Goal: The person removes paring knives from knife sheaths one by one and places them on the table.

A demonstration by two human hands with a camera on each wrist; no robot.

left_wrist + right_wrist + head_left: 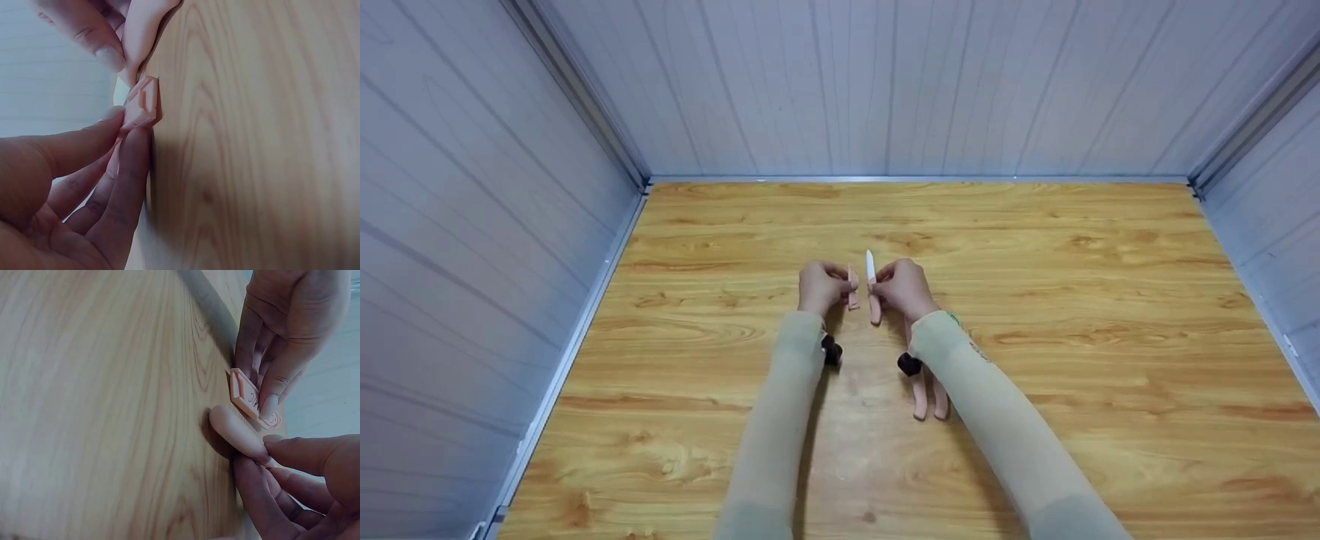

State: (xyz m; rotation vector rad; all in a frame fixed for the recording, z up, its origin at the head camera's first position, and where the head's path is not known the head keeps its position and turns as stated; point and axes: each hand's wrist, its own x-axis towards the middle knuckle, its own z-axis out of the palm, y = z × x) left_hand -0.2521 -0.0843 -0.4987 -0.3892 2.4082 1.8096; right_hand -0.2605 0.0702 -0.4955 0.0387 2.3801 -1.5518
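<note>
Over the middle of the table, my left hand (819, 286) pinches a flat pink blade cover (853, 301) between thumb and fingers. Raised lines mark its face in the right wrist view, where the cover (246, 396) slants close over the wood. A short gap to the right, my right hand (907, 290) grips a small knife (875, 311) where its rounded pink handle meets the blade. The white blade points away from me, bare and beside the cover. In the left wrist view the knife handle (139, 39) appears just beyond the cover.
Two curved pink handles (919, 401) lie side by side on the wood-grain table (682, 450), partly hidden beneath my right forearm. Pale panel walls (855, 90) enclose the table at the back, left and right. A small black device sits at each wrist.
</note>
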